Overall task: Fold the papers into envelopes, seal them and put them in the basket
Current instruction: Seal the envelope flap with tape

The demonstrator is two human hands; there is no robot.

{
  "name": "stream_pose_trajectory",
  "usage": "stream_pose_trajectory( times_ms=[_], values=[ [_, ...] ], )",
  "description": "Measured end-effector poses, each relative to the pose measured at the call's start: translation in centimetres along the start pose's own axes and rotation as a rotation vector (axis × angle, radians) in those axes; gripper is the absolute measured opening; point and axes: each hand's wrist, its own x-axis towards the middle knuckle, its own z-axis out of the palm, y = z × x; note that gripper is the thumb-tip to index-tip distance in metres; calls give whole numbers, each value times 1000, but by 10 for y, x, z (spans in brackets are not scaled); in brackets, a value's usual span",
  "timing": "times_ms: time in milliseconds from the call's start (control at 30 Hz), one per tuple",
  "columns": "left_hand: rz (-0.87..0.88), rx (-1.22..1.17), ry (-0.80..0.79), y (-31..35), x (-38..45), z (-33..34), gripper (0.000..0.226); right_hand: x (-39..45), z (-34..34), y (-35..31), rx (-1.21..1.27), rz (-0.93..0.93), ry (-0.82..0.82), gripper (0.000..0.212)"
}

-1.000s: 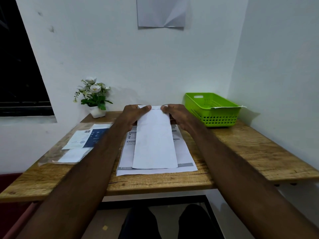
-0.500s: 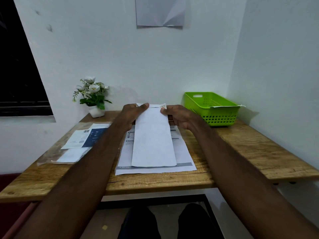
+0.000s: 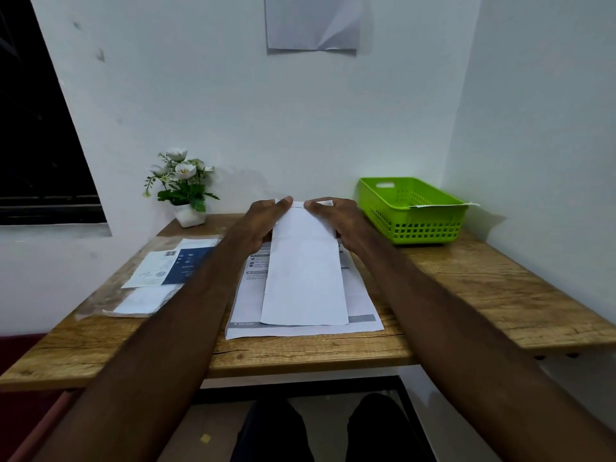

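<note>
Both hands [image 3: 301, 221] pinch the folded paper's [image 3: 305, 278] far end; green basket [image 3: 411, 208] holds one envelope [image 3: 443, 205].

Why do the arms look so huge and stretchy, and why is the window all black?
In the head view, the wide-angle lens stretches whatever is near the frame's edges, so the forearms balloon; the window is black because nothing outside is lit; the green basket stays sharp.
</note>
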Motion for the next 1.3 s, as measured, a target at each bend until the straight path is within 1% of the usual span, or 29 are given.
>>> stream_pose_trajectory(
  times_ms=[233, 333, 400, 533, 700, 767, 900, 1000, 1067, 1200, 1300],
  values=[
    [-2, 0, -17, 2, 0, 3, 30, -7, 0, -8, 52, -59, 3, 30],
    [-4, -2, 4, 2, 1, 1, 28, -6, 2, -9, 37, -40, 7, 31],
    [2, -8, 8, 2, 2, 1, 28, -3, 1, -7, 26, -20, -20, 33],
    [28, 3, -5, -1, 4, -1, 34, 1, -2, -2, 5, -29, -44, 30],
    [78, 28, 25, -5, 6, -2, 23, 0, 2, -3, 11, -6, -39, 26],
    [76, 30, 38, -5, 7, -2, 25, 0, 2, -6, -2, 15, -44, 27],
    [63, 23, 58, -4, 8, -1, 39, 1, -2, -12, -5, 42, -62, 28],
    [76, 15, 60, -4, 8, -4, 27, 0, -7, -10, -29, 9, -61, 29],
    [84, -17, 34, -4, 8, -7, 19, -1, -9, -9, -43, 1, -66, 33],
    [88, -64, -20, -3, 5, -5, 21, -1, -2, -9, 5, 21, -68, 43],
    [92, -91, -20, -2, 5, -4, 17, -1, 4, -10, 40, 1, -42, 41]
  ],
)
